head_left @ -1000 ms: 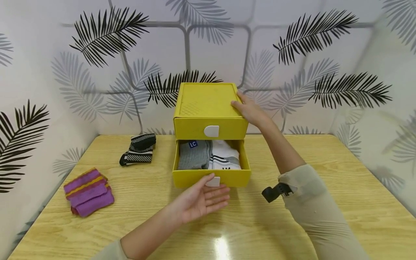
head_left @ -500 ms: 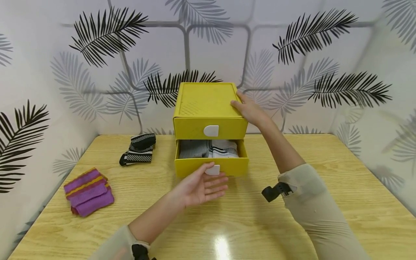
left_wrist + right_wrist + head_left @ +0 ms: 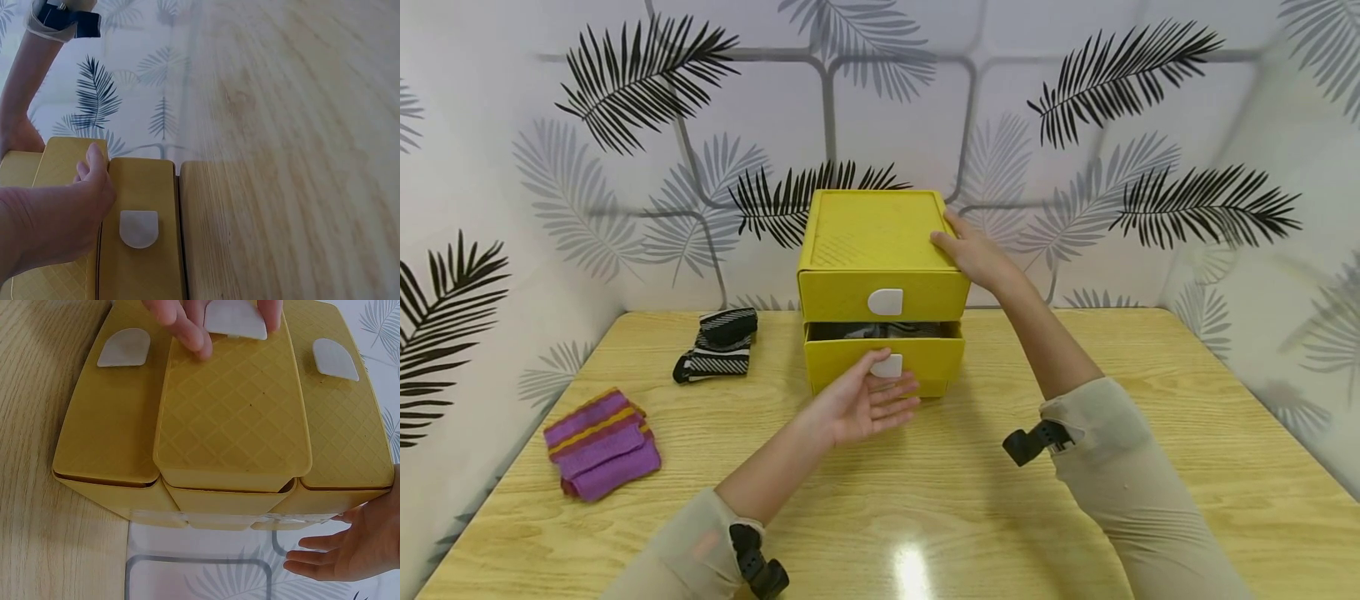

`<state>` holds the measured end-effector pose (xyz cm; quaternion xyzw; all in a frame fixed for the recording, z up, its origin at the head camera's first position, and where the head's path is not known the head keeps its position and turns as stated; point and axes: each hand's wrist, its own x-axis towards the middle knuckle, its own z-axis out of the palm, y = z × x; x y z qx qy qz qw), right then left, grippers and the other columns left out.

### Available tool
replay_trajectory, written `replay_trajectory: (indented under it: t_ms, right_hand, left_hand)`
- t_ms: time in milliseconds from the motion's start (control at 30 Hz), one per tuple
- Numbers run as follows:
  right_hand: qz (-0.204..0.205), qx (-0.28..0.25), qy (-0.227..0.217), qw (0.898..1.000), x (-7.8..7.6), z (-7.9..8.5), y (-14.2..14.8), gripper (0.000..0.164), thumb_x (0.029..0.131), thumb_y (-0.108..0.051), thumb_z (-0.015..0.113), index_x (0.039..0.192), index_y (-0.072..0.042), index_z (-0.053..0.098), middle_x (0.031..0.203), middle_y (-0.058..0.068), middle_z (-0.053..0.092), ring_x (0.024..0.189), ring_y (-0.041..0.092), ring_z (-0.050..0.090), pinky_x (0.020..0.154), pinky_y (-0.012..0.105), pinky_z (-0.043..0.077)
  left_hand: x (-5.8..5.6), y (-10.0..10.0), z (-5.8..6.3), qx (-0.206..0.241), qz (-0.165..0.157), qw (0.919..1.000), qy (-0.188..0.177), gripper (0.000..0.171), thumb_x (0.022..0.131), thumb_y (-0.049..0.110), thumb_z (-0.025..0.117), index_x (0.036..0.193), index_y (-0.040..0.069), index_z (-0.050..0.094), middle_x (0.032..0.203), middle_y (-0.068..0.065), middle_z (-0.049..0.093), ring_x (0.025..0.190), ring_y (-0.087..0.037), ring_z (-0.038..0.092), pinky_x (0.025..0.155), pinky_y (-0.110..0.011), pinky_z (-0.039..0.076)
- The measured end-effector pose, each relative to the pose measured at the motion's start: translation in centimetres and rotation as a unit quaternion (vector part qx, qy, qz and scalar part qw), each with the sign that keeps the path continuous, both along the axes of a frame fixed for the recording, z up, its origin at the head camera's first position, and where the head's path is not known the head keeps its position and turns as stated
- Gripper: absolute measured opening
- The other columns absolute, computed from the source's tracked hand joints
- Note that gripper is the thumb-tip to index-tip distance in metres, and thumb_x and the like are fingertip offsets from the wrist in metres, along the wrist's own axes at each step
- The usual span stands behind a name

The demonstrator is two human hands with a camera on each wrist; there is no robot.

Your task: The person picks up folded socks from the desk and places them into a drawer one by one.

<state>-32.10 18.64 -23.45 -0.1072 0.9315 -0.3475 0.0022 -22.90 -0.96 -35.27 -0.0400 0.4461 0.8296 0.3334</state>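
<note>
A yellow drawer box [image 3: 880, 225] with white tabs stands at the back of the table. Its middle drawer [image 3: 835, 360] sticks out a little, and grey cloth [image 3: 891, 331] shows in the dark gap above its front. My left hand [image 3: 859, 408] is at that drawer's front, thumb by the white tab [image 3: 888, 367] and the other fingers stretched out below it. In the right wrist view, fingers [image 3: 190, 331] lie either side of the tab. My right hand [image 3: 976, 252] rests on the box's right side, thumb on top and straight fingers [image 3: 322, 556] along the side.
A folded black-and-white striped sock [image 3: 718, 343] lies left of the box. Nearer the left edge is a folded purple sock [image 3: 602, 446] with orange stripes. The wooden table [image 3: 1075, 500] runs back to a leaf-patterned wall [image 3: 1045, 100]. The bottom drawer [image 3: 140, 269] is closed.
My left hand has pushed the middle drawer away from me into the box, so the grey and white socks in it are now mostly hidden. The right hand has stayed on the box.
</note>
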Motion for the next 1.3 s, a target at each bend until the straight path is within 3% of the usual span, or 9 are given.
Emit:
replay_trajectory:
  t_ms: [133,800,933,1067,1167,1300]
  right_hand:
    - [0.0,0.0,0.001,1.0,0.0,0.0,0.0,0.062,0.099,-0.036,0.032,0.149,-0.009,0.007,0.151,0.012,0.011,0.136,0.028,0.009,0.108,0.043,0.009]
    - [0.002,-0.005,0.008,1.0,0.1,0.1,0.0,0.062,0.099,-0.035,0.033,0.148,-0.007,0.009,0.15,0.014,0.014,0.136,0.029,0.012,0.108,0.043,0.011]
    - [0.0,-0.009,0.007,1.0,0.1,0.1,0.0,0.062,0.098,-0.036,0.033,0.148,-0.008,0.009,0.15,0.013,0.014,0.136,0.028,0.011,0.108,0.042,0.01]
    - [0.001,-0.005,0.009,1.0,0.1,0.1,0.1,0.062,0.098,-0.036,0.033,0.148,-0.008,0.009,0.15,0.013,0.014,0.136,0.029,0.011,0.108,0.042,0.01]
    - [0.003,-0.003,0.007,1.0,0.2,0.1,0.1,0.062,0.099,-0.036,0.033,0.148,-0.008,0.009,0.151,0.013,0.012,0.136,0.029,0.01,0.108,0.043,0.009]
    - [0.004,0.001,0.004,1.0,0.1,0.1,0.1,0.063,0.099,-0.036,0.032,0.148,-0.007,0.007,0.151,0.013,0.011,0.136,0.029,0.009,0.108,0.043,0.008]
  left_hand:
    - [-0.5,0.1,0.1,-0.002,0.006,1.0,-0.001,0.061,0.091,0.041,0.052,0.129,-0.006,0.046,0.133,-0.019,0.045,0.124,-0.035,0.039,0.091,-0.038,0.043]
    - [-2.3,0.5,0.3,-0.024,0.034,0.9991,-0.004,0.058,0.09,0.038,0.053,0.127,-0.006,0.048,0.125,-0.016,0.051,0.115,-0.031,0.049,0.09,-0.04,0.044]
    - [-2.4,0.4,0.3,-0.023,0.019,0.9996,0.001,0.058,0.092,0.04,0.051,0.13,-0.004,0.045,0.129,-0.015,0.048,0.118,-0.031,0.047,0.092,-0.04,0.042]
    - [-2.2,0.0,-0.5,-0.029,-0.038,0.9988,0.012,0.06,0.095,0.041,0.045,0.136,-0.002,0.039,0.137,-0.017,0.04,0.124,-0.033,0.039,0.097,-0.042,0.037]
    - [-1.8,-0.4,-1.5,-0.035,-0.065,0.9973,-0.007,0.061,0.097,0.04,0.042,0.138,-0.004,0.035,0.14,-0.018,0.036,0.125,-0.032,0.038,0.098,-0.041,0.036]
    - [-1.6,-0.7,-2.7,-0.024,-0.027,0.9966,-0.075,0.058,0.096,0.037,0.045,0.133,-0.007,0.034,0.137,-0.018,0.039,0.123,-0.031,0.041,0.096,-0.041,0.039]
